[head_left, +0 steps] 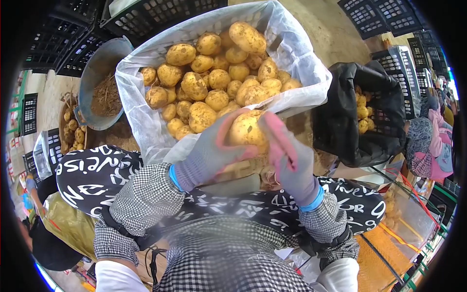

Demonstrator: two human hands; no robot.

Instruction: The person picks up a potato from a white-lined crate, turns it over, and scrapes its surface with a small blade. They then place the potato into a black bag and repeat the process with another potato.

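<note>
A large yellow potato [246,131] with small dirt specks is held up in front of my body. My left hand [216,146], in a grey and pink glove, grips it from the left, thumb along its underside. The gloved fingers of my right hand [289,151] press against its right side. Just beyond both hands, a crate lined with white cloth [304,61] holds a heap of potatoes [202,90], some with brown soil on them.
A blue bucket [88,80] with loose soil stands left of the crate. On the right, a black-lined container [335,117] holds smaller potatoes [362,109]. Black plastic crates [151,22] are at the back. Another person [425,138] is at the far right.
</note>
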